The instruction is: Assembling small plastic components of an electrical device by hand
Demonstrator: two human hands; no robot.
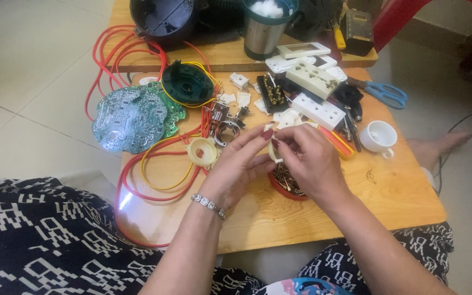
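i see my left hand (235, 164) and right hand (308, 159) meeting above a red dish of screws (286, 183) on the wooden worktop (389, 191), each grip pinched on a small white plastic piece (273, 154). farther off lie a cream ring (202, 151) and a green circuit board (135, 116).

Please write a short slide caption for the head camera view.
Both hands hold a small white plastic part above a red dish of screws on a cluttered wooden table.
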